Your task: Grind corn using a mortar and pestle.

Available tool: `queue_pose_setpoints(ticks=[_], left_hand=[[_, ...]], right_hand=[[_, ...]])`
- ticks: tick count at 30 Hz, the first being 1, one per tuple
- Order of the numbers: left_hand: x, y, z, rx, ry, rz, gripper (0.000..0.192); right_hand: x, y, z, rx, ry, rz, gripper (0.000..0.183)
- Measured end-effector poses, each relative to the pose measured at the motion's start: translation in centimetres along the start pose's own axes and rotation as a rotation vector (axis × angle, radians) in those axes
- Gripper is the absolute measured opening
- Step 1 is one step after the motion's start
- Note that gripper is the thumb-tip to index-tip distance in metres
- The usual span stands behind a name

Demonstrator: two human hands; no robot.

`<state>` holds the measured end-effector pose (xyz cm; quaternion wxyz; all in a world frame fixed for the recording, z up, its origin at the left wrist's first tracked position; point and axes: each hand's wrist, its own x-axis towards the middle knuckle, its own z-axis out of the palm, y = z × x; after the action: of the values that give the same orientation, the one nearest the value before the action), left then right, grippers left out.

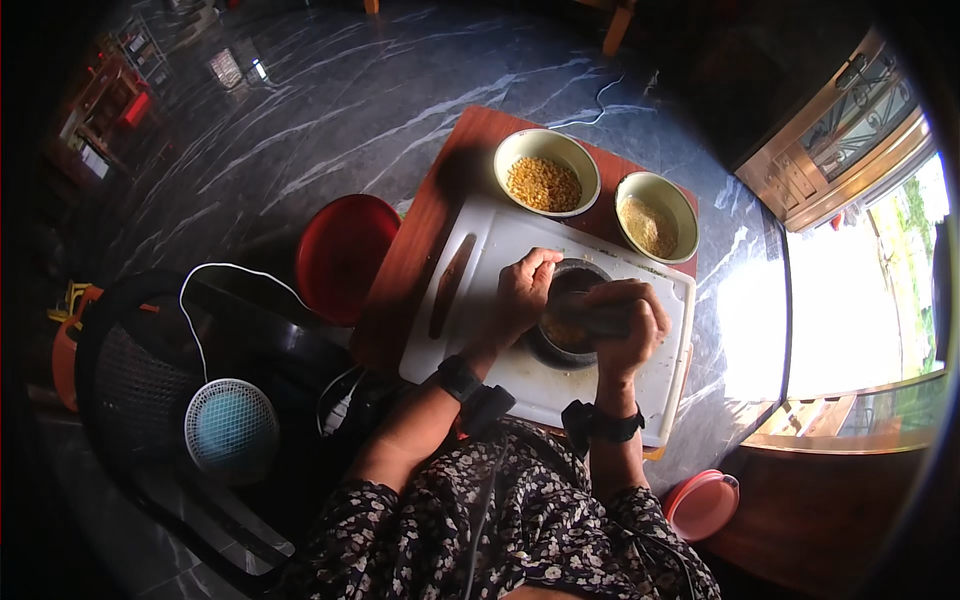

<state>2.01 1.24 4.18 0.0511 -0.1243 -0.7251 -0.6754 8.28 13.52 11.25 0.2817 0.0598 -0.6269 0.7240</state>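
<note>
A dark stone mortar (564, 358) stands on a white plastic cutting board (517, 397), with some yellowish crushed bits inside. My right hand (637, 324) is closed around a dark pestle (600, 316), tilted over the mortar's mouth and blurred by motion. The fingers of my left hand (526, 291) curl at the mortar's left rim. Behind the board, a cream enamel bowl (585, 157) holds yellow split grains or beans (544, 185). To its right, a smaller enamel bowl (679, 202) contains a pale coarse meal (649, 226).
The board lies on a low reddish wooden table (427, 225). At left are a red plastic basin (349, 259), a black mesh chair (135, 375) and a small white-caged fan (231, 431) with a white cord. A pink basin (703, 506) sits low at right, near an open glazed doorway.
</note>
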Motion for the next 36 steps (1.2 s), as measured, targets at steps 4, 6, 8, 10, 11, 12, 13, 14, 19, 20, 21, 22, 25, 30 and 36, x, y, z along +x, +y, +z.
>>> queue_pose_setpoints(ticks=[4, 6, 8, 10, 11, 12, 13, 14, 19, 20, 21, 22, 25, 30, 36], left_hand=[[0.1, -0.1, 0.0, 0.02, 0.023, 0.055, 0.021], [-0.1, 0.1, -0.2, 0.019, 0.034, 0.021, 0.021], [0.0, 0.3, -0.1, 0.013, 0.032, 0.014, 0.018], [0.1, 0.4, 0.1, 0.008, 0.029, 0.009, 0.015], [0.2, 0.4, 0.4, 0.01, 0.047, 0.05, 0.015], [0.2, 0.3, 0.4, 0.015, 0.065, 0.087, 0.015], [0.1, 0.2, 0.2, 0.017, 0.063, 0.084, 0.015], [-0.1, 0.1, 0.1, 0.013, 0.058, 0.054, 0.015], [0.1, 0.4, -0.1, 0.011, 0.023, -0.004, 0.021], [0.1, 0.4, 0.0, 0.011, 0.027, 0.008, 0.022], [0.1, 0.4, 0.1, 0.01, 0.03, 0.021, 0.022], [0.1, 0.4, 0.0, 0.009, 0.031, 0.023, 0.022], [0.1, 0.1, 0.0, -0.015, 0.005, -0.041, 0.022], [0.2, -0.6, 0.3, 0.019, 0.071, 0.158, 0.021], [0.1, 0.3, 0.0, 0.022, 0.046, 0.038, 0.013]], right_hand=[[0.7, -2.1, 0.5, 0.13, -0.028, -0.157, 0.036], [0.7, -2.2, 0.6, 0.194, -0.055, -0.191, 0.038], [0.3, -1.1, 0.3, 0.088, -0.058, -0.129, 0.038], [0.3, 0.7, 0.1, -0.113, -0.126, -0.099, 0.048], [0.3, 1.1, -0.2, -0.113, -0.124, -0.099, 0.048], [0.2, 1.2, 0.0, -0.102, -0.121, -0.074, 0.043], [0.2, 1.2, 0.1, -0.092, -0.118, -0.049, 0.037], [0.2, 1.2, 0.3, -0.106, -0.13, -0.041, 0.038], [0.0, 1.1, -0.1, -0.114, -0.114, -0.045, 0.04], [-0.1, 1.2, -0.2, -0.081, -0.089, -0.035, 0.041], [-0.1, 1.1, -0.2, -0.081, -0.091, -0.037, 0.041], [-0.2, 1.1, -0.1, -0.062, -0.074, -0.039, 0.043], [-0.1, 0.9, -0.1, -0.044, -0.01, -0.029, 0.043], [0.0, -0.6, -0.2, 0.185, 0.078, -0.028, 0.039], [0.1, -1.0, 0.2, 0.093, -0.026, -0.175, 0.037]])
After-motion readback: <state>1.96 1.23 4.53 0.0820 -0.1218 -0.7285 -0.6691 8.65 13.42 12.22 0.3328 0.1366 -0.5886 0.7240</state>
